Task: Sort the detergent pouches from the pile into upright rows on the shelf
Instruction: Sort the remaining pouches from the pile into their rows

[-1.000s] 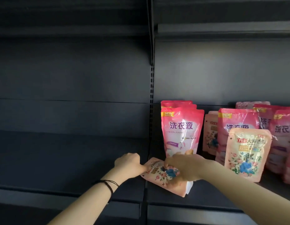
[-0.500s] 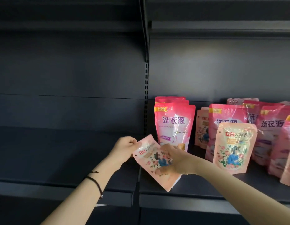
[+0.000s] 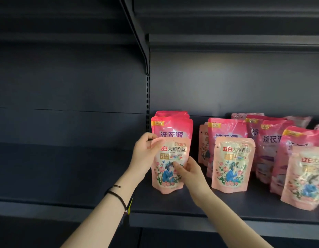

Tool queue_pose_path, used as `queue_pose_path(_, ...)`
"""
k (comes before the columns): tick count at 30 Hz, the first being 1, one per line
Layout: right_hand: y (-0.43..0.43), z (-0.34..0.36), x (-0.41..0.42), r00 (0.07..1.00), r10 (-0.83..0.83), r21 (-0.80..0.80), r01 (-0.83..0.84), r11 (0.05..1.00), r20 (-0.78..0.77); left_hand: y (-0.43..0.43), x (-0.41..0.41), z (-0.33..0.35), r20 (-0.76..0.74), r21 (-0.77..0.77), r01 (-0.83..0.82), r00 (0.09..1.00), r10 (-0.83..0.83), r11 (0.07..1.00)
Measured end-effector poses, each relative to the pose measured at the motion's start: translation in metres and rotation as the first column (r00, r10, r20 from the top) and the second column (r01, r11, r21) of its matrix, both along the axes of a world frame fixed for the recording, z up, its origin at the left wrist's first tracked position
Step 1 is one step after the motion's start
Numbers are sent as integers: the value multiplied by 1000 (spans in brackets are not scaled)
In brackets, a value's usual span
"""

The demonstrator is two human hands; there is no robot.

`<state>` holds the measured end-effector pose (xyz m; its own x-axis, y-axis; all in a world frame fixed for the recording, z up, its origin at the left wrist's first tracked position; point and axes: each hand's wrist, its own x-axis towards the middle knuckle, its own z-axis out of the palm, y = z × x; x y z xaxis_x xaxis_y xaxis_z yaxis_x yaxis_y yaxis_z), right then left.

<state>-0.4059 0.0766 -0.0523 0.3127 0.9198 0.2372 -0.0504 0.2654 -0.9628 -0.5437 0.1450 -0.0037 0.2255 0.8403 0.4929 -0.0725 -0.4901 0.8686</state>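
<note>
A pale pink floral detergent pouch (image 3: 170,165) stands upright on the dark shelf (image 3: 173,210), in front of a row of bright pink pouches (image 3: 172,127). My left hand (image 3: 145,154) grips its top left corner, thumb on the front. My right hand (image 3: 190,170) holds its right side, thumb pressed on the front. A second floral pouch (image 3: 233,163) stands upright to the right, ahead of another bright pink pouch (image 3: 226,129).
More bright pink pouches (image 3: 269,140) and a floral pouch (image 3: 305,178) crowd the shelf's right end. A slotted upright post (image 3: 147,104) divides the two bays. The left bay's shelf (image 3: 56,167) is dark and bare. Another shelf (image 3: 226,43) hangs overhead.
The floral pouch was lying tilted near the shelf's front edge in both hands; it has been turned upright and moved back against the left row of bright pink pouches.
</note>
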Motion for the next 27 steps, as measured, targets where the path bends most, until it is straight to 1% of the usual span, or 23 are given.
queue_pose_path(2, -2, -2, 4, 1000, -2, -5, 2, 1000, 29, -2, 3, -9, 16, -39, -51, 999, 52, 998)
queue_pose_path(4, -4, -4, 9, 996, -3, -25, 6, 1000, 85, -7, 3, -22, 5, -119, -88, 996, 90, 989)
queue_pose_path(7, -6, -9, 14, 978, -22, -60, 35, 998, 209, -19, 2, -49, -79, -172, -159, 986, 147, 972)
queue_pose_path(11, -4, -8, 20, 946, -58, -58, 81, 995, 319, -31, 7, -67, -179, -135, -216, 965, 190, 967)
queue_pose_path(15, -7, 0, 27, 899, -83, -81, 131, 988, 430, -33, 8, -63, -259, -99, -269, 936, 237, 958)
queue_pose_path(17, -18, 3, 32, 861, -131, -63, 185, 981, 492, -37, 6, -59, -268, -81, -315, 921, 284, 946)
queue_pose_path(19, -32, 3, 40, 793, -200, -6, 248, 969, 575, -45, 2, -58, -258, -9, -368, 899, 353, 930)
queue_pose_path(21, -54, 1, 49, 691, -217, 28, 274, 961, 690, -60, -2, -60, -262, 150, -399, 866, 425, 905)
queue_pose_path(22, -65, 0, 54, 624, -198, 28, 272, 962, 756, -67, -3, -62, -276, 241, -395, 848, 453, 886)
queue_pose_path(23, -76, 0, 58, 545, -171, 20, 271, 962, 821, -73, -5, -64, -302, 318, -378, 829, 471, 869)
queue_pose_path(25, -102, 2, 67, 379, -136, 9, 318, 948, 916, -84, -5, -62, -403, 466, -288, 772, 490, 837)
queue_pose_path(26, -116, 3, 73, 295, -128, 14, 358, 934, 947, -89, -2, -58, -473, 537, -227, 716, 513, 812)
queue_pose_path(27, -128, 6, 77, 213, -114, 23, 388, 921, 970, -93, 2, -53, -542, 600, -158, 641, 544, 784)
